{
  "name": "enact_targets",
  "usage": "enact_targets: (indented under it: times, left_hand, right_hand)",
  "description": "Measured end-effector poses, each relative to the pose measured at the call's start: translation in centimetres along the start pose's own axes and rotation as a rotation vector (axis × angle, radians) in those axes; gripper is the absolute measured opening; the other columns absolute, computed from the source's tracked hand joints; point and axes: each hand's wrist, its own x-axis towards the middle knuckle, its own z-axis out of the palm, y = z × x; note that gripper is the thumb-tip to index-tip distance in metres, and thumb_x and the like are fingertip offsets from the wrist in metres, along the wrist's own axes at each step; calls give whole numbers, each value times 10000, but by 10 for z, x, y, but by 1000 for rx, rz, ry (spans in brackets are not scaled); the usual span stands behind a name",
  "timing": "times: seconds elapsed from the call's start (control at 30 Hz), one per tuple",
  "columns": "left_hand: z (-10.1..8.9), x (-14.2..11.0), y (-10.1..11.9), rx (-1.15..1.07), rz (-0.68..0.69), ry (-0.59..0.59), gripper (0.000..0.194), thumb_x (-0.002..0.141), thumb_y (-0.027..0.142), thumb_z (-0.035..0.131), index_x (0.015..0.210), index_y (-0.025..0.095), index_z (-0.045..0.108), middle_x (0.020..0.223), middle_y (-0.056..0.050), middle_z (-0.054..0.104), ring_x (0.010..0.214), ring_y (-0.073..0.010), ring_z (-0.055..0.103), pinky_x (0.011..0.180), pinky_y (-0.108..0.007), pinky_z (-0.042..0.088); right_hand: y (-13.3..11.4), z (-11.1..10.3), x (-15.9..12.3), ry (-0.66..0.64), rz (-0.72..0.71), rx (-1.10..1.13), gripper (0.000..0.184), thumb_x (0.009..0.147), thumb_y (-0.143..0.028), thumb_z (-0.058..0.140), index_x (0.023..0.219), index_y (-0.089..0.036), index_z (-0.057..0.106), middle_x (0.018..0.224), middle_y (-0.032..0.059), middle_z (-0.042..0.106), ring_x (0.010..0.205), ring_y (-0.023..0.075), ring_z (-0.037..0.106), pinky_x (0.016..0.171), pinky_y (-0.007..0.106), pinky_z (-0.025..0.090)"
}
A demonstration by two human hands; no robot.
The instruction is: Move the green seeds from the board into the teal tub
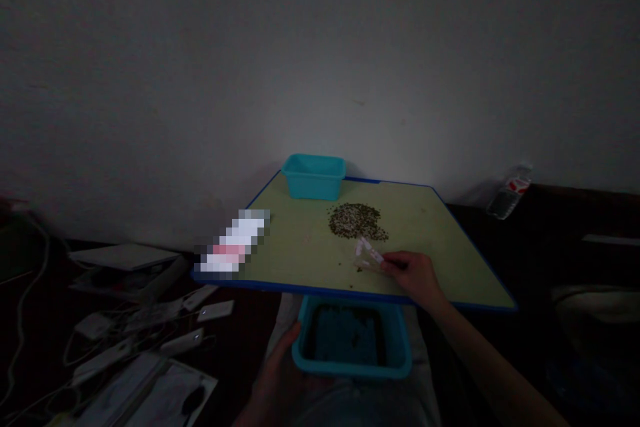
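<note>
My right hand is closed over the near part of the board, its fingers pinching a small clear plastic piece with whitish-pink marks; the exact kind of this piece is too dim to tell. Just beyond it lies a spread pile of small brown and pale grains, like seeds or beans. A few loose grains sit near the plastic piece. Below the board's front edge, my left hand grips the left side of a blue plastic basin on my lap. Dark bits cling inside this basin.
Another blue basin stands at the board's back left, near the wall. A bright pixelated rectangle lies on the left edge. Cables and white power adapters clutter the lower left. A plastic bottle lies tilted at right.
</note>
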Motion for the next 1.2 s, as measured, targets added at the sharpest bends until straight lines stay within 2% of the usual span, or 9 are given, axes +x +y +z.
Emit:
enact_targets:
  times: [0.13, 0.3, 0.5, 0.73, 0.83, 1.2]
  left_hand:
    - [7, -6, 6, 155, 5, 74, 635, 753, 422, 479, 1321, 181, 326, 1030, -165, 679, 984, -410, 573, 782, -613, 410]
    - [18, -11, 4, 249, 76, 143, 596, 743, 445, 485, 1248, 132, 439, 1019, -185, 678, 977, -417, 571, 740, -590, 436]
    - [26, -15, 7, 250, 105, 173, 564, 742, 425, 500, 1241, 167, 450, 993, -162, 691, 941, -415, 588, 688, -581, 454]
    - [20, -14, 7, 260, 139, 173, 563, 740, 414, 504, 1245, 170, 449, 986, -162, 694, 942, -416, 586, 671, -571, 465]
    - [17, -14, 8, 241, 111, 142, 564, 746, 412, 500, 1247, 161, 446, 997, -167, 690, 945, -406, 589, 691, -566, 464]
    - [17, -13, 7, 229, 124, 171, 602, 734, 434, 510, 1262, 158, 427, 1053, -185, 665, 1009, -425, 553, 768, -624, 406]
  right_hand:
    - [-9, 3, -12, -60, -20, 39, 194, 723, -295, 569, 841, -228, 707, 812, 29, 696, 717, 192, 633, 659, 299, 489]
    - [-20, 5, -18, -134, -9, 128, 175, 712, -282, 587, 823, -220, 708, 781, 25, 693, 697, 178, 630, 624, 273, 492]
    - [-21, 3, -13, -195, -1, 167, 190, 705, -312, 593, 825, -217, 707, 754, 18, 695, 669, 180, 632, 598, 270, 495]
    - [-10, 11, 9, -28, -1, 131, 224, 710, -334, 581, 855, -217, 704, 807, 36, 701, 711, 213, 643, 656, 324, 509]
    - [-12, 17, 13, -20, -16, 92, 199, 712, -296, 582, 852, -226, 704, 816, 30, 701, 722, 204, 643, 660, 312, 505]
    - [-23, 13, -6, -201, -140, 109, 184, 734, -305, 574, 848, -233, 699, 785, 17, 690, 710, 167, 624, 645, 269, 483]
